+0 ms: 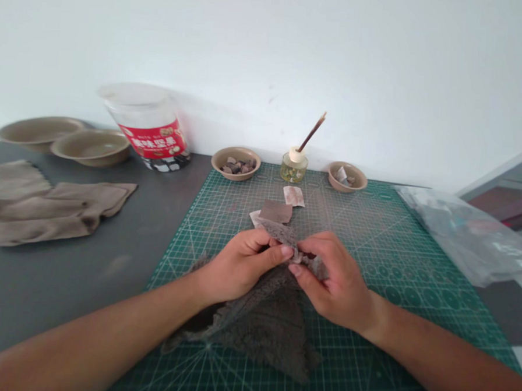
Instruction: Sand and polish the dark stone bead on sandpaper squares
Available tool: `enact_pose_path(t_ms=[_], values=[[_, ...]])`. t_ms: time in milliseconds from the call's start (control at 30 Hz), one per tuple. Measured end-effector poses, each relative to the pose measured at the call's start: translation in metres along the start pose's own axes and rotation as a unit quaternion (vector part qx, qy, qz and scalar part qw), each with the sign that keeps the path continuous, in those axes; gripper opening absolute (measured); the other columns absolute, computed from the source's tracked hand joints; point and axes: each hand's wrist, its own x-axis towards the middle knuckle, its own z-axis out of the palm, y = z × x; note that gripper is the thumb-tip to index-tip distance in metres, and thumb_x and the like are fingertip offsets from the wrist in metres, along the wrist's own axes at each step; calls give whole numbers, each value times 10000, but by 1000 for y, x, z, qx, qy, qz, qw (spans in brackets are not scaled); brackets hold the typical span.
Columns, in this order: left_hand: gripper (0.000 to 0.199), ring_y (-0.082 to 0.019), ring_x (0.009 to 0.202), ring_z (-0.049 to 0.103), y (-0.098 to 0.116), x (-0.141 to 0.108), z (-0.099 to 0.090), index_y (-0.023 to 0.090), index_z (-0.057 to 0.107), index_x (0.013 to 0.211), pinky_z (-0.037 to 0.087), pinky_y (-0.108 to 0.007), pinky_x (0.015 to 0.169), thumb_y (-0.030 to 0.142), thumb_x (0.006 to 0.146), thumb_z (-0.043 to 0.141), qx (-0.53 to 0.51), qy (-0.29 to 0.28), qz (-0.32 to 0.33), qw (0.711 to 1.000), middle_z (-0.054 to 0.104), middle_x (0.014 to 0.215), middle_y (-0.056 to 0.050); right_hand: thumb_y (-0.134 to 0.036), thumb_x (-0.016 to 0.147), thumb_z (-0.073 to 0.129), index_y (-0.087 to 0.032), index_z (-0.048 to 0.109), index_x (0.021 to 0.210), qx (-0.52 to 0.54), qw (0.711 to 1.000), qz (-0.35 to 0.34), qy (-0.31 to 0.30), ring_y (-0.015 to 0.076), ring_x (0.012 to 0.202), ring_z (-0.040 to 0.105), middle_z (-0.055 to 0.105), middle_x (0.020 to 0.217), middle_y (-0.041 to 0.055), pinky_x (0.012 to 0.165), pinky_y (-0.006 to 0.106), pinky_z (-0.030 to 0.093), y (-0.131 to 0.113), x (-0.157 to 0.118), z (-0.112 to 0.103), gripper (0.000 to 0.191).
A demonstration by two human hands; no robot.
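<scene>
A grey fuzzy cloth is bunched between both hands over the green cutting mat, its lower part hanging or lying towards me. My left hand pinches a fold of it, thumb on top. From the other side my right hand grips the cloth between thumb and fingers, close to the left fingertips. Whether anything small lies inside the fold, I cannot tell. Just beyond the hands are a brown square of sandpaper over a paler piece, and a small worn pinkish-white square.
Along the wall stand a bowl of stones, a reed diffuser and a smaller bowl with scraps in it. To the left are a lidded plastic tub, two brown bowls and brown cloths. A clear plastic bag lies right.
</scene>
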Motion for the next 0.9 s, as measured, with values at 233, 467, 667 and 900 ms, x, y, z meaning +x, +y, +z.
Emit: enact_pose_path(t_ms=[233,467,667,900], values=[[411,-97,647,486,-3,1,-4,153,546,713,405,-225,618,494,838,738,-50,53,-78,994,556,690,22,-215,959,602,-201,572,1106,33,997,56,-28,189,922,560,607,991,44,822,357,479,2,2,-4,151],[308,-119,709,577,3,1,-2,170,589,834,469,-242,699,423,819,763,-189,40,-159,968,616,778,9,-236,980,565,-218,580,1090,122,986,115,-19,164,860,549,575,956,17,770,327,460,3,0,-7,112],[256,-170,774,669,4,1,-4,180,622,931,521,-289,774,382,831,743,-249,49,-177,951,697,848,-24,-229,980,537,-229,578,1214,131,989,48,40,195,904,550,579,1007,43,788,364,466,3,-5,-10,238],[338,-231,864,718,11,2,-3,183,668,1103,545,-323,804,397,842,680,-298,56,-242,922,754,954,-69,-209,920,659,-185,571,1206,-69,993,-91,-21,225,944,570,613,1049,86,841,408,499,1,-5,-7,300]])
